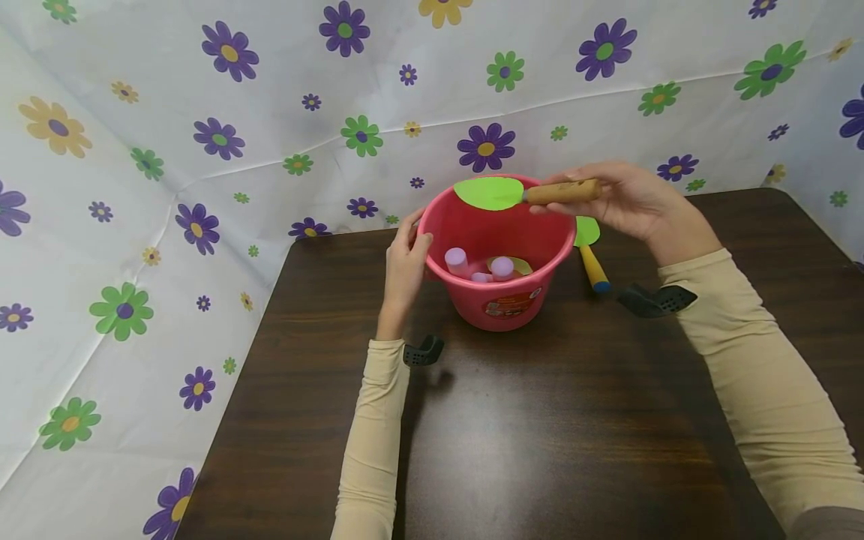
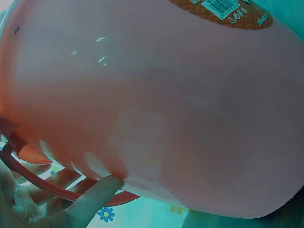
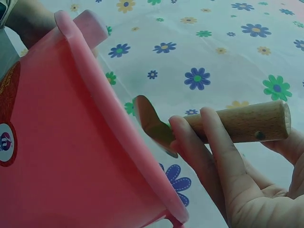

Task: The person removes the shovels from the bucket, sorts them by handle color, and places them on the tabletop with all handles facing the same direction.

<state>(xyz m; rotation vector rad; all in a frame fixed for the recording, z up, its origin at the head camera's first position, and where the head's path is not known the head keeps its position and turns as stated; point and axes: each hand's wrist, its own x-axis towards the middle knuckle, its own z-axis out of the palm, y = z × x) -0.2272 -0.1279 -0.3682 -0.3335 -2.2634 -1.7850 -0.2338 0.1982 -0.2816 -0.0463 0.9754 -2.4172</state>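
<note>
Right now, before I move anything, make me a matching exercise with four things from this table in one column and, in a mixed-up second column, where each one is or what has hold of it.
Things:
1. wooden-handled trowel
2. pink bucket
3. yellow-handled trowel
4. purple cylinders

Places and states:
A. inside the bucket
B. held in the right hand
C. lying on the table, beside the bucket
D. held at its side by the left hand

Right pairs: 1-B, 2-D, 3-C, 4-A.
</note>
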